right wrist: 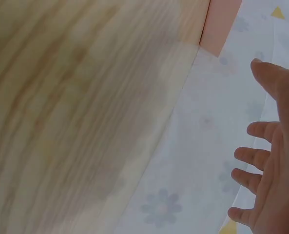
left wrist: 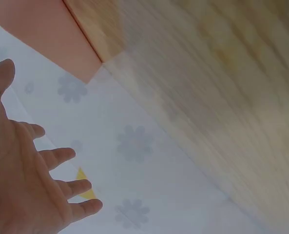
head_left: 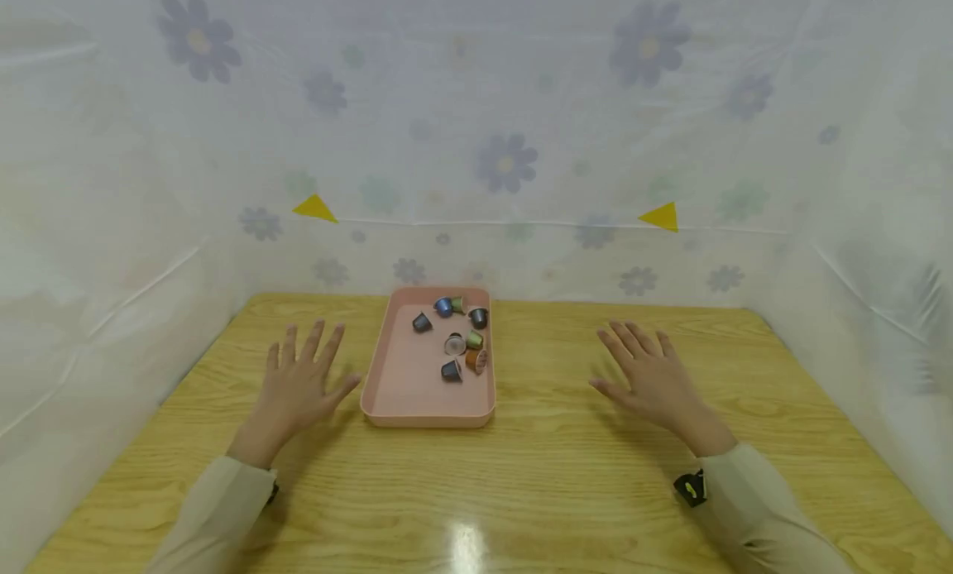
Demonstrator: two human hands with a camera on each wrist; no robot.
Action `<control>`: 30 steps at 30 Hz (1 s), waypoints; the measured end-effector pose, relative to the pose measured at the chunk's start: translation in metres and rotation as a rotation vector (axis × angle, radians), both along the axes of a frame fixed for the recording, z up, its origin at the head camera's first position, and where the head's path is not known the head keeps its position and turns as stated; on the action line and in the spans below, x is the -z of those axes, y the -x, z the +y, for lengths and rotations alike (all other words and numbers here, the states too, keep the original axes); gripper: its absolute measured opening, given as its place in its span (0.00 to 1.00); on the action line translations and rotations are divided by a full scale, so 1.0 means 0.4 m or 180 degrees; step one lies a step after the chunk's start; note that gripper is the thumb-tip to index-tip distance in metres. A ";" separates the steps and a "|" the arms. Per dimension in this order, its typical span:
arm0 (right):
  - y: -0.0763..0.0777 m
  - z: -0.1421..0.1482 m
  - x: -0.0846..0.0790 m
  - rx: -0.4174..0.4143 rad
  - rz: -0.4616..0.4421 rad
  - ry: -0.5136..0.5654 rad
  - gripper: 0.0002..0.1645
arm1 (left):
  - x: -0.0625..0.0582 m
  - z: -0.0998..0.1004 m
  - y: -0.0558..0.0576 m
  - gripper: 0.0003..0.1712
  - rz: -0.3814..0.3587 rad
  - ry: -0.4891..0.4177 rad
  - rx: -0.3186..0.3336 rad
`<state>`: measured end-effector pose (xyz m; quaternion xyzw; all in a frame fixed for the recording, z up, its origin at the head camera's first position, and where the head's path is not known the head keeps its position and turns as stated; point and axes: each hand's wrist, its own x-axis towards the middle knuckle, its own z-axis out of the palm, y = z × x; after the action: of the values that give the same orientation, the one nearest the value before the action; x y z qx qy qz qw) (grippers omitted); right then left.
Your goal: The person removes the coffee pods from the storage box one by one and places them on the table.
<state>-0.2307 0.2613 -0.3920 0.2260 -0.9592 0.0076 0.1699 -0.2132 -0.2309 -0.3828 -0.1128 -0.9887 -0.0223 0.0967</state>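
A pink tray [head_left: 405,392] lies on the wooden table, with several coffee capsules in it. Among them are a blue capsule [head_left: 443,307], an orange-brown capsule [head_left: 476,360], a green capsule [head_left: 474,340] and a dark capsule [head_left: 451,371]. Just left of the tray my left hand [head_left: 298,392] is spread, fingers straight, holding nothing; its palm [left wrist: 22,170] shows in the left wrist view. Well to the right of the tray, my right hand [head_left: 655,384] is likewise spread and holds nothing. Its fingers [right wrist: 254,158] are extended in the right wrist view.
The wooden table [head_left: 536,475] runs back to a flowered white curtain [head_left: 506,102], which also hangs at both sides. Two yellow triangles [head_left: 316,208] mark the back curtain. The tray's rim stands between the two hands, nearer the left.
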 end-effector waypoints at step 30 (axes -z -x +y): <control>0.091 -0.185 -0.011 -0.0569 0.0179 -0.0087 0.38 | 0.003 0.045 0.060 0.44 0.0035 0.0079 0.0220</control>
<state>-0.2670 0.1874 -0.3875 0.3131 -0.9301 0.0032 0.1922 -0.2373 -0.2128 -0.3839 -0.1482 -0.9838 -0.0128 0.0998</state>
